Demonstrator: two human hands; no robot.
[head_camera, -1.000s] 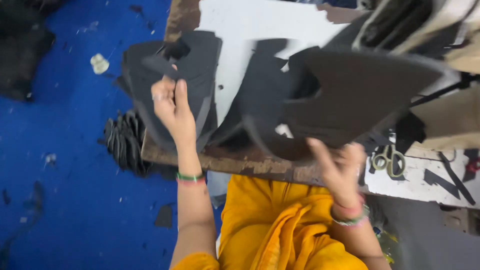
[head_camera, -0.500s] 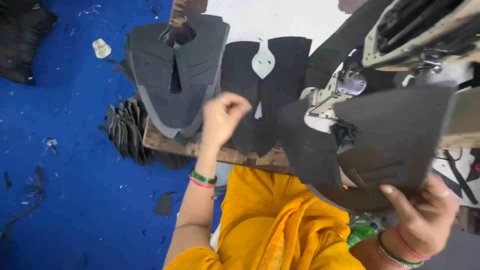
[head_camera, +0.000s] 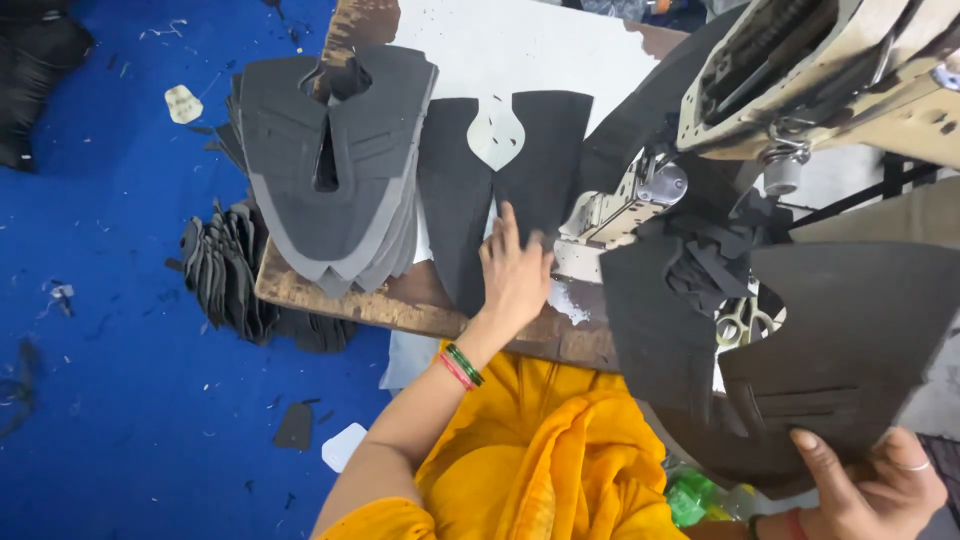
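Right hand (head_camera: 868, 482), nearest the camera at lower right: thumb on top, fingers curled beneath, pinching the lower edge of a dark grey cut shoe-upper piece (head_camera: 800, 340), held in the air off the desk's right end. Piece slit at its middle, two lobes spreading up and left toward the sewing machine (head_camera: 800, 90).

Left hand (head_camera: 513, 272), farther in: palm down, fingers spread and pressed flat on a black upper panel (head_camera: 505, 175) lying on the desk's near edge (head_camera: 400, 305). Panel's long axis running away from the hand toward the far edge, notch at the far end. Left hand clearly the nearer to it.

Left of that panel, well apart from both hands: stack of grey uppers (head_camera: 330, 170) overhanging the left corner.

Beyond and below: blue floor (head_camera: 100, 350), more black pieces (head_camera: 225, 270) heaped beside the desk.
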